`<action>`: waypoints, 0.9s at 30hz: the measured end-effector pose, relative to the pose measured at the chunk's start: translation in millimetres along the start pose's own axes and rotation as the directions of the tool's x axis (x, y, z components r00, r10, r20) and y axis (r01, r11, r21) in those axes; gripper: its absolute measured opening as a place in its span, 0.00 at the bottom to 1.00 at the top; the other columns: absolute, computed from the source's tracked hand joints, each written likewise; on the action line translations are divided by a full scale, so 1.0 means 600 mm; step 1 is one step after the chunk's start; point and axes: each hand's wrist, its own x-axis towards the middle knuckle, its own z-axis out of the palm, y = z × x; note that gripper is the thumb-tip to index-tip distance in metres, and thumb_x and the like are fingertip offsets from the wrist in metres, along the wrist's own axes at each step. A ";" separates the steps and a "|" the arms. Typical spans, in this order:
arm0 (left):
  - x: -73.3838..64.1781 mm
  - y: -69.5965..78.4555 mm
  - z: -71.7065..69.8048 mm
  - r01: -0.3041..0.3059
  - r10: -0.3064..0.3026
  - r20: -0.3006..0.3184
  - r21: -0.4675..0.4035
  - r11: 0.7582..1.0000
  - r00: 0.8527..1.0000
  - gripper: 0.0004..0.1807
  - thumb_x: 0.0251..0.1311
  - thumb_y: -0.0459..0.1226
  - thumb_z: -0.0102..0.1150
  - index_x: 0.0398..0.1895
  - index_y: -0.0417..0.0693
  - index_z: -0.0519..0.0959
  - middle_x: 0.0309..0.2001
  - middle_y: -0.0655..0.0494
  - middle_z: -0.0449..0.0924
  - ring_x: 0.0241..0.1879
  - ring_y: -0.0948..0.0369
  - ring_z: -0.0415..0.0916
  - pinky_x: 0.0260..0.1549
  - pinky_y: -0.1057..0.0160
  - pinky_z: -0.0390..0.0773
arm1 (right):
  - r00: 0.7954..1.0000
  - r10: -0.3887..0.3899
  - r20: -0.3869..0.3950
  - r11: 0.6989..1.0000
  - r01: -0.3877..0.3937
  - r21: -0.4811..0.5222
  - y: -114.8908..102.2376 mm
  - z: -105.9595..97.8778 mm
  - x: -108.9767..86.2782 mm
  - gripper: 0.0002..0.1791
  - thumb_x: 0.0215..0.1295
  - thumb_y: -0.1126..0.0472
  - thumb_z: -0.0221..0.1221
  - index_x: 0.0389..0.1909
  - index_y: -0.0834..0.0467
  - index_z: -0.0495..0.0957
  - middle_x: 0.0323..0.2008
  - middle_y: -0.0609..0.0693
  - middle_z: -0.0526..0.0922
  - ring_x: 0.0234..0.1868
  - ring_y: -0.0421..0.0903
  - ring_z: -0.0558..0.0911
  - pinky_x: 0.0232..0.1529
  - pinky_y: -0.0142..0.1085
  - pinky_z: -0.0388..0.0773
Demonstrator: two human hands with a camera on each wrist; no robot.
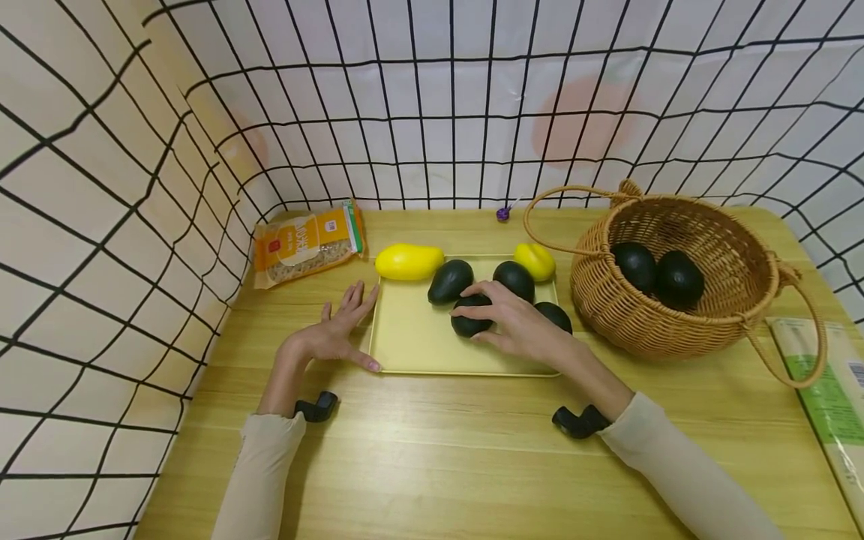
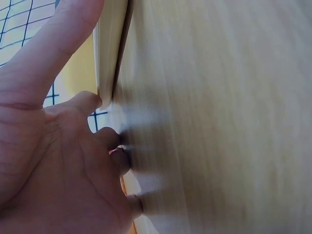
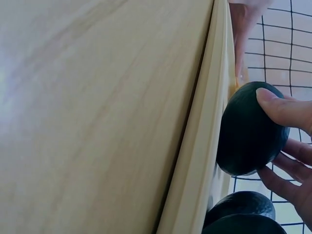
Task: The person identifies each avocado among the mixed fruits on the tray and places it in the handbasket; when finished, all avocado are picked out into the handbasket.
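My right hand (image 1: 516,319) grips a dark green avocado (image 3: 252,129) at the middle of a shallow yellow tray (image 1: 412,345), thumb on one side and fingers on the other. Around that hand lie more avocados: one (image 1: 451,282) to its left, one (image 1: 514,279) behind it, and one (image 1: 553,316) partly covered at the right edge. My left hand (image 1: 334,330) is spread at the tray's left side, its thumb at the front left corner and its fingertips on the table. In the left wrist view the thumb and index finger reach the tray's rim (image 2: 109,53).
A long yellow fruit (image 1: 409,262) and a rounder yellow fruit (image 1: 535,261) lie at the tray's back corners. A wicker basket (image 1: 628,330) with two avocados stands right, near a green-and-white packet (image 1: 826,390). An orange grain bag (image 1: 307,244) lies back left. Black wire grid (image 1: 452,120) encloses the table.
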 end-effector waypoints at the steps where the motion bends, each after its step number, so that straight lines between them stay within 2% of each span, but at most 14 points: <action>1: 0.000 0.000 0.000 -0.001 0.001 0.000 -0.001 1.000 1.000 0.76 0.50 0.49 0.81 0.84 0.50 0.28 0.81 0.41 0.08 0.80 0.44 0.07 0.73 0.29 0.14 | 1.000 0.000 0.001 1.000 0.000 0.003 -0.001 0.000 0.000 0.26 0.58 0.63 0.75 0.59 0.52 0.85 0.64 0.59 0.79 0.64 0.56 0.76 0.65 0.53 0.77; 10: -0.001 0.000 0.000 -0.004 0.004 0.000 0.005 1.000 1.000 0.76 0.50 0.50 0.81 0.84 0.51 0.28 0.81 0.41 0.08 0.81 0.44 0.07 0.73 0.29 0.14 | 1.000 0.023 -0.019 0.999 -0.022 0.031 -0.005 -0.003 -0.009 0.26 0.64 0.62 0.70 0.64 0.52 0.81 0.68 0.60 0.75 0.67 0.58 0.74 0.65 0.56 0.77; 17: -0.001 -0.001 -0.001 0.001 -0.001 0.000 0.009 1.000 1.000 0.76 0.50 0.50 0.81 0.84 0.51 0.28 0.81 0.42 0.08 0.81 0.44 0.08 0.73 0.30 0.14 | 0.989 0.009 -0.146 0.993 0.008 0.116 -0.006 -0.024 -0.019 0.26 0.64 0.64 0.70 0.64 0.54 0.81 0.65 0.63 0.77 0.63 0.59 0.76 0.59 0.56 0.79; 23: 0.000 -0.002 0.000 0.006 -0.006 0.002 0.004 1.000 1.000 0.76 0.49 0.50 0.81 0.84 0.51 0.27 0.81 0.42 0.08 0.81 0.44 0.07 0.73 0.30 0.14 | 0.977 0.034 -0.209 0.984 0.003 0.175 -0.004 -0.057 -0.038 0.28 0.62 0.67 0.71 0.64 0.54 0.80 0.65 0.60 0.76 0.62 0.57 0.78 0.58 0.54 0.79; 27: 0.001 -0.001 0.000 0.004 -0.004 -0.001 0.004 1.000 1.000 0.76 0.49 0.50 0.81 0.84 0.51 0.28 0.81 0.42 0.08 0.81 0.44 0.07 0.73 0.30 0.14 | 0.965 0.063 -0.253 0.987 -0.022 0.161 -0.003 -0.083 -0.051 0.29 0.61 0.67 0.72 0.65 0.52 0.81 0.65 0.57 0.77 0.62 0.55 0.79 0.58 0.46 0.79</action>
